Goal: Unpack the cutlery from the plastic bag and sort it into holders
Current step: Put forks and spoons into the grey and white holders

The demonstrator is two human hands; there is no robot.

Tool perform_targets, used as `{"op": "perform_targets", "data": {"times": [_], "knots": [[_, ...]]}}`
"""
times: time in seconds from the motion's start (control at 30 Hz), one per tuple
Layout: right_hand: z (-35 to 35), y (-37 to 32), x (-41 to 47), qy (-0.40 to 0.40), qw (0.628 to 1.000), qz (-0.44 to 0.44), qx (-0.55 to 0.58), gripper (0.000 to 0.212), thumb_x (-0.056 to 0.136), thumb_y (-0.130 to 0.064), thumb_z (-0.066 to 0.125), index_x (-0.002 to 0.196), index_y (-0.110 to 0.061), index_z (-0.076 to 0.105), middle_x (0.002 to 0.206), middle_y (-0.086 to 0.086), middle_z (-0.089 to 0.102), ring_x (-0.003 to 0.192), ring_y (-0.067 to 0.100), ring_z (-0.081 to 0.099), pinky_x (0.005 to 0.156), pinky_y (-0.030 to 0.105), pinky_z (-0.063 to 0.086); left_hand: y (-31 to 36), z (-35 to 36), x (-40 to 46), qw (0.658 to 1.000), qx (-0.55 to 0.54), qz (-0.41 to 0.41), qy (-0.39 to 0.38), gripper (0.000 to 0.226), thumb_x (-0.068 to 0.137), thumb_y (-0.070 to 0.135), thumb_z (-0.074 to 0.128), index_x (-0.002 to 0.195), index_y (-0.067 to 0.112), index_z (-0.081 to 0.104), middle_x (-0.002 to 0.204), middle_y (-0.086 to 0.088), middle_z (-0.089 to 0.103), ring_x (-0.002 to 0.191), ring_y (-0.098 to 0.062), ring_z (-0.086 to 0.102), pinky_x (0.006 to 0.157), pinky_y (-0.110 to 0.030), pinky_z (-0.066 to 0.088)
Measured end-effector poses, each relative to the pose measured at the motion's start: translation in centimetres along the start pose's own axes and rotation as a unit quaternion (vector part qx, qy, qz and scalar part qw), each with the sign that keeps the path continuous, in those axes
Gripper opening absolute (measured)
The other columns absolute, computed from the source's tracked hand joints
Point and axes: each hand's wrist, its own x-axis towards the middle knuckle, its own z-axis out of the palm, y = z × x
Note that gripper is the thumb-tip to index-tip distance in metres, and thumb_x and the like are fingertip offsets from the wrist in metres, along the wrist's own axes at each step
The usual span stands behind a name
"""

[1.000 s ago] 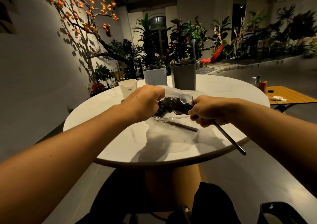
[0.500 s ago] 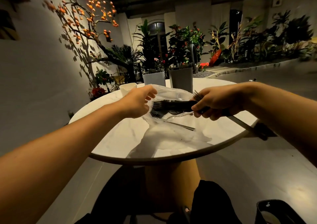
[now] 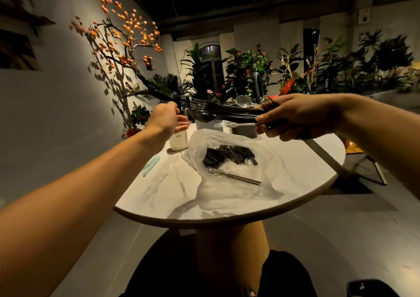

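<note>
A: Bundle of cutlery held above the table, clear of the plastic bag. Black forks, clear spoons mixed in. Right hand grips it by the handles, fingers curled round.

B: Handling?

A: Likely light, stiff, slick plastic; a loose bundle may fan or slip. Best taken mid-handle, one type at a time.

B: Left hand?

A: Near the fork tines, holding nothing; fingers loosely extended, not touching the bundle as far as I can tell.

B: Bag?

A: Limp, lying open on the table, more black pieces inside; one utensil rests on the film.

B: Obstacles?

A: White cup just under the left hand, grey holders largely hidden behind the bundle. Teal item lies left, well apart.
</note>
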Motion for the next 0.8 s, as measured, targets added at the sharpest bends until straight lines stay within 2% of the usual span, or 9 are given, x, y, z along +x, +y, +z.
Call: {"op": "perform_targets", "data": {"times": [0.1,0.17,0.23,0.33,0.4,0.5,0.6,0.7,0.8], "knots": [[0.9,-0.5,1.2,0.010,1.000,-0.023,0.019,0.007,0.091,-0.010,0.054,0.088,-0.004,0.053,0.075,0.009,0.053,0.049,0.007,0.035,0.036,0.013,0.028,-0.9,0.3,0.1,0.998,0.040,-0.045,-0.022,0.067,0.106,0.053,0.019,0.133,0.001,0.051,0.132,-0.015,0.060,0.124,-0.030,0.054,0.109,-0.041,0.041],[1.5,-0.6,2.1,0.033,0.999,-0.023,0.019,0.012,0.098,-0.007,0.050,0.086,-0.004,0.052,0.073,0.009,0.054,0.048,0.007,0.037,0.037,0.013,0.028,-1.7,0.8,-0.3,0.995,0.032,-0.043,-0.079,0.077,0.103,0.061,0.009,0.139,0.008,0.050,0.144,-0.010,0.053,0.134,-0.026,0.045,0.115,-0.041,0.027],[1.8,-0.5,2.9,0.048,0.998,-0.020,0.022,0.014,0.099,-0.007,0.049,0.085,-0.005,0.051,0.072,0.009,0.054,0.049,0.007,0.036,0.038,0.014,0.027,-2.1,1.1,-0.7,0.988,0.005,-0.051,-0.144,0.085,0.098,0.068,0.002,0.133,0.014,0.057,0.142,-0.011,0.057,0.137,-0.025,0.044,0.120,-0.046,0.020],[1.9,-0.2,4.2,0.057,0.998,-0.011,0.027,0.013,0.100,-0.007,0.049,0.087,-0.005,0.051,0.070,0.008,0.054,0.047,0.007,0.037,0.038,0.014,0.028,-2.5,1.2,-0.9,0.957,-0.028,-0.126,-0.260,0.104,0.092,0.077,0.000,0.126,0.001,0.062,0.119,-0.024,0.069,0.117,-0.035,0.064,0.107,-0.044,0.042],[1.8,-0.2,5.2,0.060,0.998,-0.008,0.030,0.010,0.100,-0.007,0.049,0.090,-0.005,0.051,0.069,0.008,0.053,0.048,0.007,0.037,0.038,0.014,0.028,-2.7,1.5,-0.7,0.939,-0.029,-0.153,-0.306,0.112,0.087,0.083,0.002,0.124,-0.005,0.061,0.116,-0.026,0.070,0.112,-0.040,0.067,0.102,-0.044,0.048],[2.0,0.0,7.0,0.071,0.997,-0.010,0.034,0.006,0.101,-0.008,0.049,0.097,-0.004,0.052,0.071,0.008,0.052,0.050,0.008,0.036,0.039,0.014,0.029,-3.2,2.2,0.4,0.951,-0.053,-0.115,-0.282,0.105,0.085,0.084,0.013,0.132,0.002,0.057,0.125,-0.019,0.067,0.116,-0.032,0.066,0.105,-0.044,0.048],[2.0,0.1,9.4,0.065,0.996,-0.030,0.052,0.005,0.103,-0.009,0.045,0.103,-0.006,0.049,0.074,0.008,0.044,0.055,0.009,0.032,0.041,0.015,0.027,-3.3,3.4,1.9,0.961,-0.071,-0.079,-0.256,0.095,0.081,0.078,0.038,0.143,0.006,0.045,0.136,-0.015,0.059,0.119,-0.027,0.064,0.107,-0.043,0.048],[2.0,0.2,11.7,0.074,0.994,-0.054,0.067,0.007,0.103,-0.008,0.044,0.097,-0.008,0.047,0.071,0.006,0.043,0.054,0.009,0.034,0.043,0.016,0.029,-3.3,5.0,3.5,0.973,-0.123,-0.070,-0.182,0.071,0.092,0.064,0.050,0.130,0.005,0.053,0.125,-0.019,0.064,0.113,-0.029,0.066,0.103,-0.041,0.051],[2.7,0.6,13.7,0.074,0.991,-0.082,0.080,0.010,0.104,-0.009,0.043,0.096,-0.006,0.049,0.069,0.004,0.047,0.050,0.006,0.037,0.042,0.016,0.031,-2.9,6.1,5.5,0.962,-0.235,-0.084,-0.112,0.048,0.091,0.049,0.065,0.113,0.007,0.064,0.116,-0.021,0.069,0.106,-0.030,0.067,0.103,-0.043,0.051]]}}
